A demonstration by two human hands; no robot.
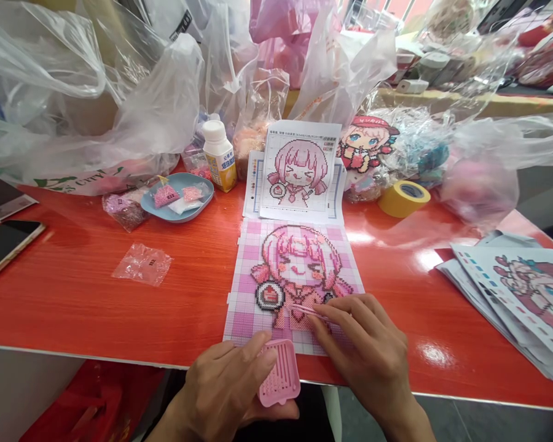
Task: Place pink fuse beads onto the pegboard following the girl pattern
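My left hand (230,380) grips a small pink ridged bead tray (280,373) at the front edge of the table. Some beads seem to sit in its grooves. In my right hand (366,341) are pink tweezers (311,312), their tips over the chest of the bead picture. That picture, a pink-haired character built from fuse beads, covers much of a checkered pegboard (244,313). Behind the board a printed pattern sheet (299,172) of the same character leans upright. Whether a bead is between the tweezer tips is too small to tell.
A blue plate (184,212) with bead packets, a white bottle (219,156) and yellow tape (403,198) stand behind. A small plastic bag (144,264) and phone (7,248) lie left, printed sheets (520,307) right. Plastic bags (156,104) crowd the back.
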